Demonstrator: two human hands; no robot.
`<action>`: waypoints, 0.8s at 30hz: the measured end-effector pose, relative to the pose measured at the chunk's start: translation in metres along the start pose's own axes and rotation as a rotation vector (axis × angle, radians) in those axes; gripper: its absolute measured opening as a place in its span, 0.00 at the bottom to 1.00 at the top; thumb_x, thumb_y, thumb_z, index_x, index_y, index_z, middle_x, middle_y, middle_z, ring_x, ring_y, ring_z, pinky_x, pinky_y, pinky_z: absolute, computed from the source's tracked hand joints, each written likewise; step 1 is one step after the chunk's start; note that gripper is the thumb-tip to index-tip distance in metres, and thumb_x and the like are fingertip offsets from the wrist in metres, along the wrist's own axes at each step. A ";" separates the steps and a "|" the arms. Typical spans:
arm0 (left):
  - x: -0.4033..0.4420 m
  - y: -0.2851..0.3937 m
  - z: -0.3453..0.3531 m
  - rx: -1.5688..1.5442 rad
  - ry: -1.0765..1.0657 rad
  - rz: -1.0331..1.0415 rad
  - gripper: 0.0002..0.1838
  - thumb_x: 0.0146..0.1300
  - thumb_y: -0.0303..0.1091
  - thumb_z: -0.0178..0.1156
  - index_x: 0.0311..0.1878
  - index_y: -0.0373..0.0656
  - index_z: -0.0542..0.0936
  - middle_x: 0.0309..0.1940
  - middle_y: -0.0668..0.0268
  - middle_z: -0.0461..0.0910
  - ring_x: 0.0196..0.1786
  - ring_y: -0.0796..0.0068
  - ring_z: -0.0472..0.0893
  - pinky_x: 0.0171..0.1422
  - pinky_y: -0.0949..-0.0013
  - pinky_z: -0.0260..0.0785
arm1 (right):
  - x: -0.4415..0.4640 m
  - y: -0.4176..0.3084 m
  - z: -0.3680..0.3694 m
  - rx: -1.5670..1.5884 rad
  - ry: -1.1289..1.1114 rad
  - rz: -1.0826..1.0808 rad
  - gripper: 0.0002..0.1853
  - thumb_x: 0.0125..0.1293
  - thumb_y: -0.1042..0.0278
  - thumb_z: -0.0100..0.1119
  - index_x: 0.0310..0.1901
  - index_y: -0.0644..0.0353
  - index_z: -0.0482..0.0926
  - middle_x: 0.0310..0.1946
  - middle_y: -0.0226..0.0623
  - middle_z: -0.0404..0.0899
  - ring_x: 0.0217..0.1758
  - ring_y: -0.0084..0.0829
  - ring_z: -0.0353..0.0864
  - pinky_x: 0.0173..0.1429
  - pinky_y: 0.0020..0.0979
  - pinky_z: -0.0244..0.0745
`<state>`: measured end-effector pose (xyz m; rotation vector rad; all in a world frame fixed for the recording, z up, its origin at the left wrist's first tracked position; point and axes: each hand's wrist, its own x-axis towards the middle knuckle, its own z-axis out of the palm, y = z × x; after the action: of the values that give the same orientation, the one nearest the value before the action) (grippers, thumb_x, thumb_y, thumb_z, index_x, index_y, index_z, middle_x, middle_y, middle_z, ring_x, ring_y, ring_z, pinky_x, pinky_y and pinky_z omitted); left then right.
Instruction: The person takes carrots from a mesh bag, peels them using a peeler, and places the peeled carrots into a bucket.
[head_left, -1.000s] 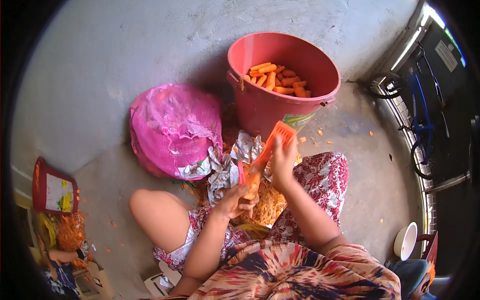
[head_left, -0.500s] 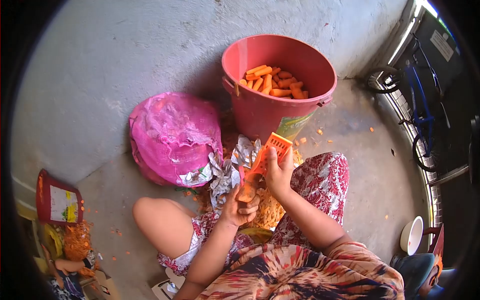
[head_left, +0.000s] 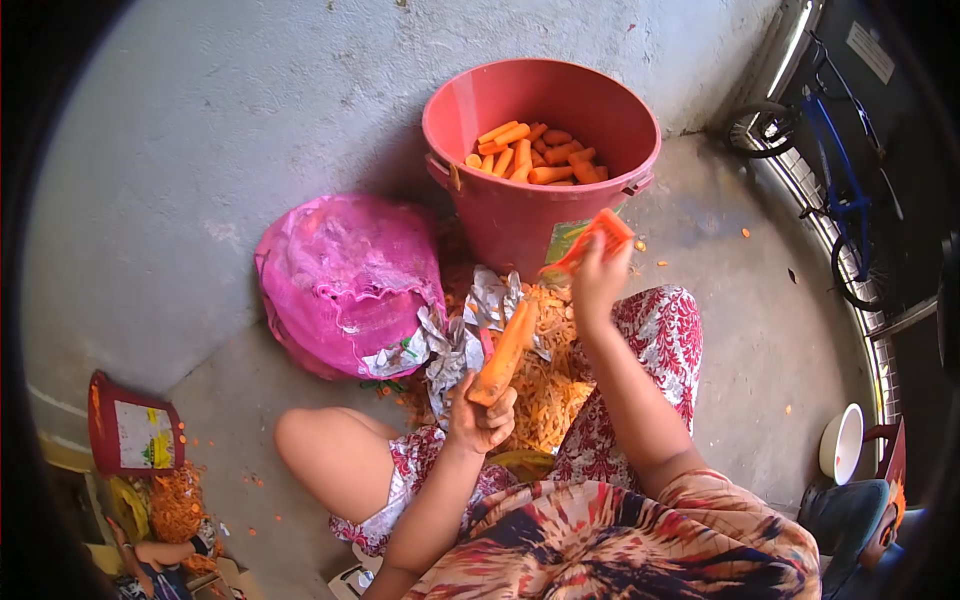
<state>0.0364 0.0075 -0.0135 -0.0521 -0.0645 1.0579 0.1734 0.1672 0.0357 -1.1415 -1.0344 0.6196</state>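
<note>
A carrot (head_left: 507, 350) points up and away, its thick end wrapped by the fingers of my left hand (head_left: 480, 415). My right hand (head_left: 602, 275), slightly blurred, grips an orange slotted peeler (head_left: 606, 238) above and to the right of the carrot, apart from it. Beneath them lies a pile of carrot peelings (head_left: 552, 400), with crumpled silvery paper (head_left: 452, 355) at its left. Beyond my hands stands a red tub (head_left: 505, 225) holding several peeled carrots (head_left: 540, 160).
A pink mesh sack (head_left: 350, 290) sits left of the tub. At lower left are a small red bucket (head_left: 140, 435), more peelings (head_left: 178, 505) and another person's arm (head_left: 165, 552). A white bowl (head_left: 842, 443) and a blue bicycle (head_left: 845, 190) are at the right.
My right hand has moved the peeler up and right, off the carrot. More of the carrot shows in my left hand. The camera view has shifted slightly.
</note>
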 end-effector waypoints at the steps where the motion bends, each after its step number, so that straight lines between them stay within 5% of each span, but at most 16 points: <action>1: 0.000 0.000 0.001 0.001 -0.021 0.011 0.24 0.59 0.52 0.43 0.44 0.39 0.68 0.15 0.67 0.59 0.09 0.82 0.56 0.13 0.71 0.68 | 0.011 -0.006 -0.003 0.069 0.045 0.057 0.12 0.62 0.66 0.47 0.41 0.66 0.65 0.31 0.42 0.72 0.34 0.30 0.72 0.39 0.29 0.67; 7: 0.006 0.000 0.002 -0.129 0.051 0.081 0.24 0.59 0.52 0.41 0.44 0.39 0.69 0.14 0.68 0.56 0.08 0.83 0.54 0.11 0.74 0.63 | -0.050 -0.032 -0.002 0.208 -0.265 0.089 0.13 0.62 0.65 0.47 0.42 0.66 0.65 0.33 0.35 0.71 0.37 0.25 0.70 0.41 0.26 0.67; 12: 0.007 -0.007 -0.001 -0.262 -0.004 0.068 0.24 0.59 0.53 0.42 0.40 0.39 0.69 0.12 0.72 0.54 0.07 0.85 0.50 0.08 0.79 0.57 | -0.083 -0.043 -0.001 0.058 -0.425 -0.054 0.12 0.60 0.71 0.48 0.43 0.68 0.64 0.29 0.43 0.74 0.33 0.32 0.76 0.37 0.31 0.70; 17: 0.006 -0.009 0.008 -0.276 -0.085 0.085 0.25 0.60 0.50 0.41 0.49 0.37 0.68 0.12 0.72 0.54 0.07 0.87 0.51 0.06 0.82 0.56 | -0.009 0.016 0.009 -0.023 -0.006 -0.196 0.10 0.62 0.69 0.46 0.43 0.64 0.65 0.31 0.33 0.72 0.30 0.24 0.71 0.35 0.25 0.69; 20: 0.000 -0.015 0.008 -0.308 -0.151 0.100 0.24 0.61 0.49 0.40 0.49 0.37 0.67 0.13 0.71 0.55 0.07 0.87 0.52 0.10 0.80 0.62 | 0.023 0.015 0.001 0.136 0.120 -0.050 0.11 0.62 0.67 0.47 0.40 0.65 0.66 0.27 0.35 0.72 0.26 0.26 0.72 0.30 0.26 0.69; 24: 0.005 -0.011 0.005 -0.229 -0.129 0.108 0.21 0.61 0.47 0.40 0.45 0.38 0.68 0.16 0.68 0.59 0.08 0.84 0.56 0.15 0.75 0.67 | -0.027 -0.019 0.002 0.464 -0.141 0.317 0.08 0.62 0.67 0.47 0.41 0.60 0.66 0.26 0.28 0.71 0.22 0.18 0.69 0.24 0.20 0.66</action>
<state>0.0482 0.0067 -0.0074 -0.1966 -0.3027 1.1576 0.1583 0.1391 0.0444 -0.8612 -0.7727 1.1417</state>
